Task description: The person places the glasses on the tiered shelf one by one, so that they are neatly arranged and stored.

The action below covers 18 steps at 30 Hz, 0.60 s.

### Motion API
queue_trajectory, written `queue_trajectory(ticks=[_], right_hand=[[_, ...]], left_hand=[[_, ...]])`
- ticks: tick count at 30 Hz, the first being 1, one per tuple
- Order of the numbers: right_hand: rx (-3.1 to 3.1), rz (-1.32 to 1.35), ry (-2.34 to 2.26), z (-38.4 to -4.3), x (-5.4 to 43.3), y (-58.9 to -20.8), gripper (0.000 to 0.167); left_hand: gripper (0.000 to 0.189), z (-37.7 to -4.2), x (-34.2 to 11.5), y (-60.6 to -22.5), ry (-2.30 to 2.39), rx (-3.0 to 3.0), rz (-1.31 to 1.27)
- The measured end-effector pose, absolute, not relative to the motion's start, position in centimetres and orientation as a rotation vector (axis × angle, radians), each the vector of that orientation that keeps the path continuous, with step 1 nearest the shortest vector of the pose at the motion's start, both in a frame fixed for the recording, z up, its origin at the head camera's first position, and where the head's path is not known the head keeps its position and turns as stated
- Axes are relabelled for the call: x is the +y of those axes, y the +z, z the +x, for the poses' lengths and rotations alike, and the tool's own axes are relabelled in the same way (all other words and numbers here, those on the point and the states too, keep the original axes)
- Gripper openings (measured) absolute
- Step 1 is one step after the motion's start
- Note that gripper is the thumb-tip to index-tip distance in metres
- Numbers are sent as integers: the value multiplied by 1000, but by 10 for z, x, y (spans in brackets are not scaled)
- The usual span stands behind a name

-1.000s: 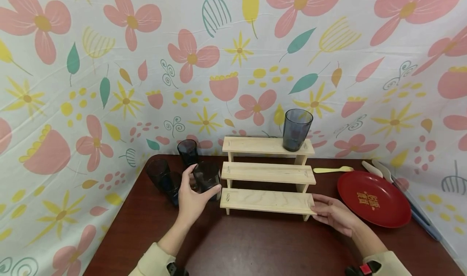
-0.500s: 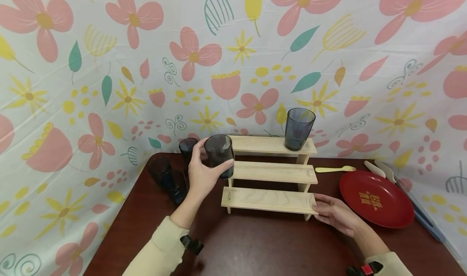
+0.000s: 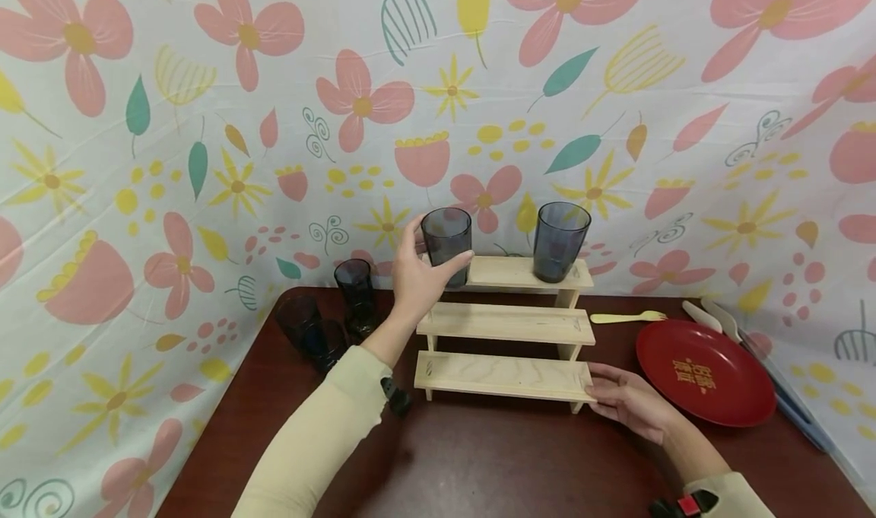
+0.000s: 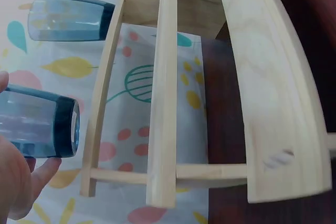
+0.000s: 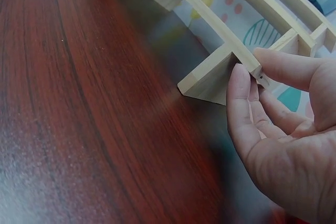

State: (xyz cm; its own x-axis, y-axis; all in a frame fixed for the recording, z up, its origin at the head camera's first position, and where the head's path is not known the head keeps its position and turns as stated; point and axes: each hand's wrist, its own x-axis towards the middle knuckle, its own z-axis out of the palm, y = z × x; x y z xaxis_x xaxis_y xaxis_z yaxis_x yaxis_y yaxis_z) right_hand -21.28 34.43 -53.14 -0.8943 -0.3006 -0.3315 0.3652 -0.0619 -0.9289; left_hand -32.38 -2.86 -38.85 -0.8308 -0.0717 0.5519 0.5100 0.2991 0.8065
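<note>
My left hand point(image 3: 423, 278) grips a smoky blue drinking glass point(image 3: 448, 233) upright, at the left end of the top step of a three-step wooden rack point(image 3: 503, 376). In the left wrist view the base of this glass point(image 4: 65, 127) shows a gap from the rack's top board. A second glass point(image 3: 561, 243) stands on the right end of that top step. My right hand point(image 3: 633, 404) pinches the right end of the lowest step; in the right wrist view the thumb lies over the board point(image 5: 247, 59) and the fingers are under it.
Several dark glasses point(image 3: 354, 290) stand on the brown table point(image 3: 479, 457) left of the rack. To the right lie a red plate point(image 3: 728, 396), a pale yellow fork point(image 3: 626, 318) and some utensils point(image 3: 701, 314). A flowered cloth point(image 3: 274, 122) hangs behind.
My left hand has lifted the glass from the table beside the rack, up and to the right, to the top step's left end. The right hand has kept its hold on the lowest step.
</note>
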Motion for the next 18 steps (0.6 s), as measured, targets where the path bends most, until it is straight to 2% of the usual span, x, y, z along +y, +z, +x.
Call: queue_trajectory(ticks=[6, 18], right_hand=[[1775, 63, -2004, -213, 345, -531, 81], [1763, 64, -2015, -213, 344, -531, 81]], left_hand=[[89, -338, -10, -388, -1572, -2054, -364], [90, -342, 6, -391, -1503, -2104, -373]])
